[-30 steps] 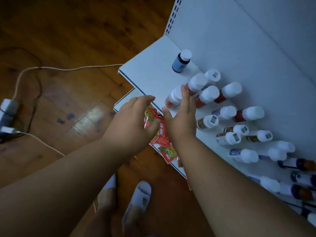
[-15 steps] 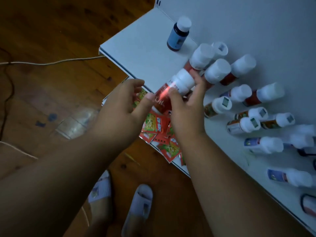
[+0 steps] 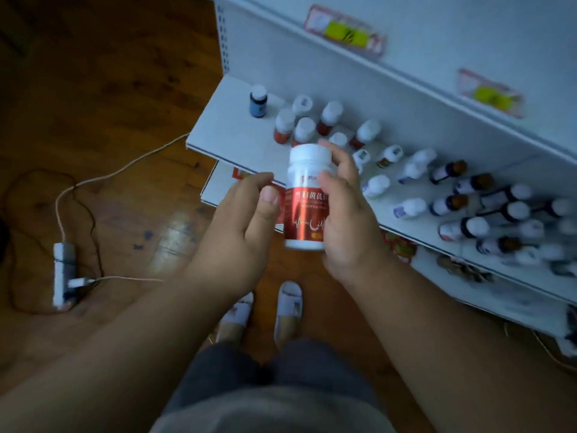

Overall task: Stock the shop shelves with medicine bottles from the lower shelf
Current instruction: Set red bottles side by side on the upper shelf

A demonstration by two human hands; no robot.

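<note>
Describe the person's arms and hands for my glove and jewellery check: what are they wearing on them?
Both forearms are bare up to the frame edge, with no sleeves showing. The left hand and right hand wear no gloves; no ring, watch or bracelet shows. The left thumbnail is short and unpainted.

glossy wood floor (image 3: 103, 98); matt white shelf (image 3: 231, 132).

Dim, bluish light throughout. Glare patch on the wooden floor (image 3: 175, 232). Bottles at right (image 3: 512, 226) motion-blurred; edges bowed by wide-angle distortion.
</note>
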